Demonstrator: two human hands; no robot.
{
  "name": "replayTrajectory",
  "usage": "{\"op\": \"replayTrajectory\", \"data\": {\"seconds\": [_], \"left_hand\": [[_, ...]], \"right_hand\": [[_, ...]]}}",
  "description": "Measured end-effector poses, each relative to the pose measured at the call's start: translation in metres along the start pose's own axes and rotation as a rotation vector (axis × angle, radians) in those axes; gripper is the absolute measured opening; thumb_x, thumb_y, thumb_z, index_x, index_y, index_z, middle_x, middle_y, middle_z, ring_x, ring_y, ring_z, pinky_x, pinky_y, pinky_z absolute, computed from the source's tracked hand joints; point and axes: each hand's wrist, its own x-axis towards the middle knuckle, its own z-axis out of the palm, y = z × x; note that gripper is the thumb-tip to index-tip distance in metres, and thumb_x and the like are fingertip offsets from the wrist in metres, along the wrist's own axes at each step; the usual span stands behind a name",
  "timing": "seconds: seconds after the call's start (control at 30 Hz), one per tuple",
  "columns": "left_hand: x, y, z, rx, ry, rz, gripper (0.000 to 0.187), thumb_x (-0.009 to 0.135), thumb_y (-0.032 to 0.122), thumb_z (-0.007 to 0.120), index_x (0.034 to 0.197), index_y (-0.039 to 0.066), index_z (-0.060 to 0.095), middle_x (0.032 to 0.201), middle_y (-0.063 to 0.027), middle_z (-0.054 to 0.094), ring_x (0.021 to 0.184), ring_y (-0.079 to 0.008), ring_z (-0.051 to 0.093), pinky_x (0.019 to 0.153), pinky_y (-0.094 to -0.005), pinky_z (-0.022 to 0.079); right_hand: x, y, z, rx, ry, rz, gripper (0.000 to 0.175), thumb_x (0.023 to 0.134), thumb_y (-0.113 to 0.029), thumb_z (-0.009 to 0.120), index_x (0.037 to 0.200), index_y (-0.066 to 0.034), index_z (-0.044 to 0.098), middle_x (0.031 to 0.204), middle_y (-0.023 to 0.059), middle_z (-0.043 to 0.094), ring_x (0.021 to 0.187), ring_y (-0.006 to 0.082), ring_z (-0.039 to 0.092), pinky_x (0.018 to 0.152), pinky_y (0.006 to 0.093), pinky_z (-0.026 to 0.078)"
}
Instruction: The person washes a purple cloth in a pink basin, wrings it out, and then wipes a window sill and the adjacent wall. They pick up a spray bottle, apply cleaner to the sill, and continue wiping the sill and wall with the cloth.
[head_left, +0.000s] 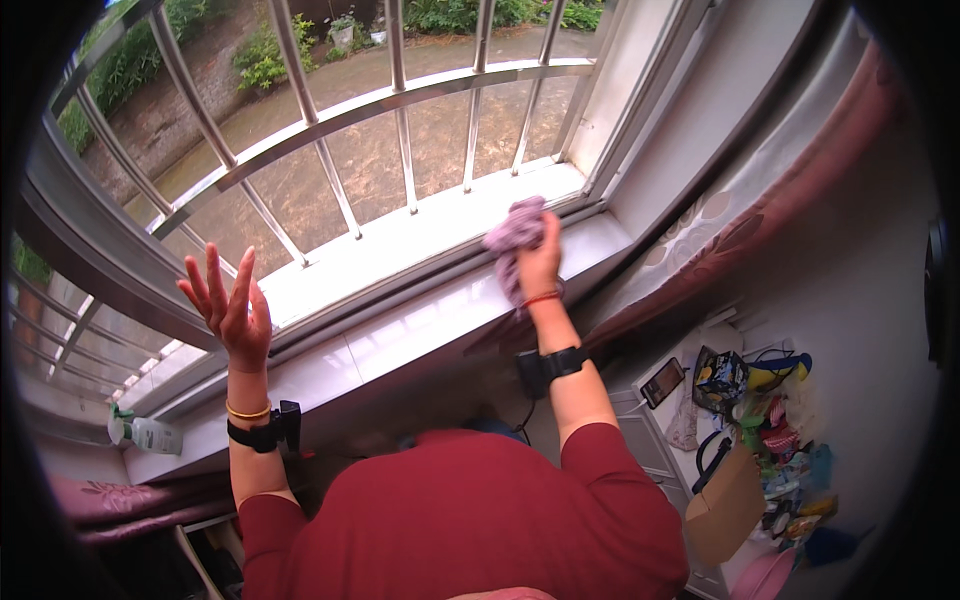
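Observation:
My right hand (541, 262) grips a crumpled pinkish-purple cloth (519, 227) above the window's sliding track (450, 260). Part of the cloth hangs down beside my wrist; whether it touches the track I cannot tell. My left hand (234, 311) is raised with its fingers spread and holds nothing. It is nearest the edge of the sliding window frame (120, 259). Below both hands runs a glossy white tiled sill (405, 330), and beyond the track lies a bright outer ledge (420, 225).
Metal security bars (307, 124) stand outside the opening. A pump bottle (154, 435) lies on the sill at the left. Pink curtains (757, 247) hang at both sides. At the right, a white cabinet (675, 442) bears a phone (662, 382), a brown bag (726, 499) and assorted clutter.

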Motion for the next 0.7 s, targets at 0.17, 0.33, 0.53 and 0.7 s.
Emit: {"op": "replayTrajectory", "data": {"seconds": [0.17,0.33,0.53,0.7], "left_hand": [[-0.006,-0.004,0.009,0.041,0.030,0.014,0.039,0.079,0.004,0.054,0.113,0.018,0.066,0.146,-0.0094,0.037,0.141,-0.0290,0.017,0.115,-0.0438,-0.001],[-0.003,0.000,0.017,0.064,0.089,0.015,0.038,0.078,0.009,0.055,0.115,0.016,0.065,0.146,-0.0110,0.036,0.142,-0.0318,0.015,0.114,-0.0482,-0.003],[0.023,0.059,0.055,-0.111,0.168,-0.073,0.041,0.079,0.009,0.054,0.119,0.012,0.061,0.146,-0.0134,0.035,0.142,-0.0321,0.014,0.112,-0.0520,-0.005],[0.049,0.098,0.091,-0.109,0.169,-0.102,0.037,0.077,0.010,0.055,0.111,0.017,0.068,0.144,-0.0074,0.041,0.142,-0.0290,0.015,0.110,-0.0478,-0.016]], "right_hand": [[0.096,0.060,-0.038,0.313,0.478,0.303,0.035,0.078,-0.007,0.065,0.111,0.0026,0.056,0.108,0.0154,0.063,0.097,0.0232,0.059,0.090,0.0328,0.043],[0.072,0.031,-0.011,0.677,0.331,0.222,0.031,0.076,-0.001,0.062,0.107,-0.0007,0.058,0.098,0.0048,0.062,0.089,0.0150,0.057,0.084,0.0280,0.046],[-0.013,-0.077,0.033,-0.002,0.058,-0.315,0.057,0.069,-0.001,0.065,0.123,-0.0010,0.046,0.121,0.0199,0.048,0.113,0.0373,0.048,0.097,0.0433,0.038],[0.000,-0.072,0.030,-0.063,-0.064,-0.504,0.067,0.063,-0.002,0.068,0.125,-0.0033,0.044,0.118,0.0189,0.048,0.110,0.0379,0.048,0.094,0.0439,0.041]]}}
